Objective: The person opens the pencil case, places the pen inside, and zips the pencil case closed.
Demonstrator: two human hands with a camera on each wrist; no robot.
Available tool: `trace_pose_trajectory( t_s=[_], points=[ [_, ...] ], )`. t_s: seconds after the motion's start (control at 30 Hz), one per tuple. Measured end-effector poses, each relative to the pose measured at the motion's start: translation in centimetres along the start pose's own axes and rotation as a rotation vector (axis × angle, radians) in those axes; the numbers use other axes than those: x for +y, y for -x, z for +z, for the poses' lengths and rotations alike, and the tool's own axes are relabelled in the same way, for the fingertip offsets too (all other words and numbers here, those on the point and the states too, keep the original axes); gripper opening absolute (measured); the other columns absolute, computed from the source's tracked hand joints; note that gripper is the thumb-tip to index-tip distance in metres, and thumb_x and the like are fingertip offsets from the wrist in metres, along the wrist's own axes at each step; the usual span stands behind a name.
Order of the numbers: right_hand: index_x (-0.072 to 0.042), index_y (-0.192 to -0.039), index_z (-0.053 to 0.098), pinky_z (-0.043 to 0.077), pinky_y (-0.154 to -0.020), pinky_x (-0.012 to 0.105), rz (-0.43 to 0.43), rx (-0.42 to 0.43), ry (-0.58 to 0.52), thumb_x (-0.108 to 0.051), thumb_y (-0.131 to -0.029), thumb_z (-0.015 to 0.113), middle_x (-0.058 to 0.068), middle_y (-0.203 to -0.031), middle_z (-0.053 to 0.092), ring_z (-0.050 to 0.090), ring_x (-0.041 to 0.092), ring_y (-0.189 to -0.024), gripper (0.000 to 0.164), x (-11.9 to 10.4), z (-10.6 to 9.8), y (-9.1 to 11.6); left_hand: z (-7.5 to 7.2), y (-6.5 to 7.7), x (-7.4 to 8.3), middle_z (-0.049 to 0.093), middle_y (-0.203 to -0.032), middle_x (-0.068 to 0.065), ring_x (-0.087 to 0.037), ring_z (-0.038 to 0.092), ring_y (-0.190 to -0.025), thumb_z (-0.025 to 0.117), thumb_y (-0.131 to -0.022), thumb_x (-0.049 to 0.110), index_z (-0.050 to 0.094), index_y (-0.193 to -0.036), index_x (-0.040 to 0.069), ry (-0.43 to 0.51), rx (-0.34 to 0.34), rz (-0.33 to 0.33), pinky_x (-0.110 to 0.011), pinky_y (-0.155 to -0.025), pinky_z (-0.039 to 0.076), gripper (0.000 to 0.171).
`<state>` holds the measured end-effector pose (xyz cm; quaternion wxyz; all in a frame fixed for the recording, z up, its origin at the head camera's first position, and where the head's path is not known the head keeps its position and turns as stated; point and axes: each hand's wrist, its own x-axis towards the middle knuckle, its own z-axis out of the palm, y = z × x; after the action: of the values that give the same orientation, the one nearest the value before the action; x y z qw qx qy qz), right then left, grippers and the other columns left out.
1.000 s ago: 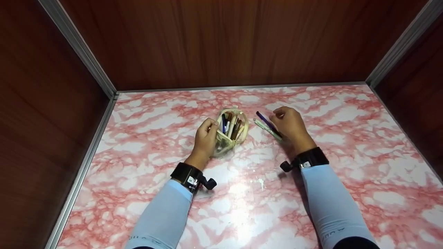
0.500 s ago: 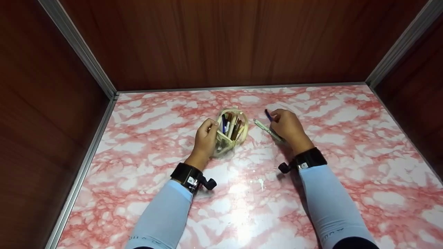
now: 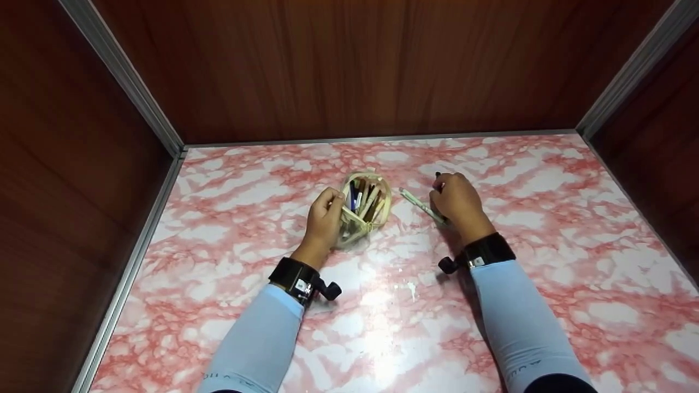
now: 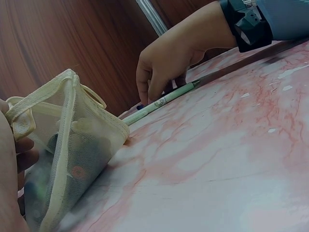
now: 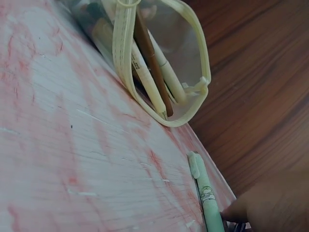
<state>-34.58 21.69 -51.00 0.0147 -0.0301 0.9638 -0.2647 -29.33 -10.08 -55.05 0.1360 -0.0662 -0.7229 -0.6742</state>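
My left hand [image 3: 323,218] grips the left edge of a see-through mesh pencil case [image 3: 386,207] with cream trim. The case lies unzipped, its mouth spread, with several pens and markers [image 3: 365,199] inside. To the right, my right hand [image 3: 458,201] pinches a dark blue pen [image 3: 438,175] close over the table; only its dark end shows past the fingers in the head view. A light green pen [image 3: 418,203] lies on the table between the case and my right hand. In the right wrist view, a fingertip is right beside this green pen [image 5: 206,195].
The table [image 3: 273,174] has a glossy red and white marbled top. Dark wood panels [image 3: 349,65] stand at the back and both sides, with grey metal strips [image 3: 131,82] along their joins.
My right hand has closed on the dark blue pen and turned it, its end swinging right, away from the green pen. My left hand and the pencil case have stayed in place.
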Motion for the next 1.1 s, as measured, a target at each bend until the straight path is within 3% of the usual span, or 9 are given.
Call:
trace_pose_trajectory(
  t_s=[0.27,0.47,0.63,0.8,1.1],
  points=[
    [-0.003,-0.162,0.056,0.055,-0.110,0.064,0.013,0.008,0.019,-0.011,-0.110,0.057,0.034,-0.152,0.065,0.067,0.051,-0.134,0.052,0.16,-0.34,-0.24,0.02,-0.06,-0.05,0.043,-0.069,0.009,-0.005,0.042,-0.060,0.058,-0.113,0.012,0.063,-0.097,-0.005,0.021,-0.001,0.005,-0.022,-0.059,0.038,0.023],
    [-0.003,-0.163,0.053,0.056,-0.109,0.062,0.048,0.017,-0.065,-0.012,-0.110,0.054,0.034,-0.148,0.068,0.071,0.047,-0.123,0.055,0.34,-0.48,-0.22,0.00,-0.01,-0.05,0.044,-0.070,0.009,-0.006,0.043,-0.061,0.059,-0.113,0.013,0.063,-0.098,-0.004,0.014,-0.001,-0.001,-0.022,-0.059,0.039,0.023],
    [-0.005,-0.168,0.048,0.057,-0.102,0.059,0.054,0.049,-0.122,-0.014,-0.110,0.056,0.034,-0.129,0.075,0.073,0.044,-0.110,0.059,0.56,-0.42,-0.28,0.03,0.01,0.02,0.044,-0.071,0.008,-0.006,0.043,-0.063,0.059,-0.113,0.013,0.063,-0.097,-0.003,0.001,-0.003,-0.005,-0.023,-0.060,0.039,0.023],
    [-0.005,-0.167,0.049,0.056,-0.091,0.053,0.040,0.091,-0.144,-0.013,-0.108,0.057,0.022,-0.101,0.074,0.069,0.036,-0.090,0.060,0.59,-0.31,-0.35,0.03,-0.01,-0.06,0.044,-0.072,0.008,-0.007,0.044,-0.064,0.059,-0.113,0.013,0.062,-0.096,-0.003,-0.010,0.001,-0.005,-0.023,-0.062,0.039,0.023],
    [-0.006,-0.168,0.049,0.056,-0.088,0.051,0.033,0.157,-0.224,-0.013,-0.110,0.059,0.020,-0.106,0.071,0.070,0.036,-0.090,0.059,0.23,-0.67,-0.18,-0.06,-0.08,-0.14,0.043,-0.070,0.008,-0.007,0.042,-0.061,0.058,-0.113,0.014,0.062,-0.096,-0.002,0.006,-0.020,0.000,-0.024,-0.059,0.038,0.024]
  ],
)
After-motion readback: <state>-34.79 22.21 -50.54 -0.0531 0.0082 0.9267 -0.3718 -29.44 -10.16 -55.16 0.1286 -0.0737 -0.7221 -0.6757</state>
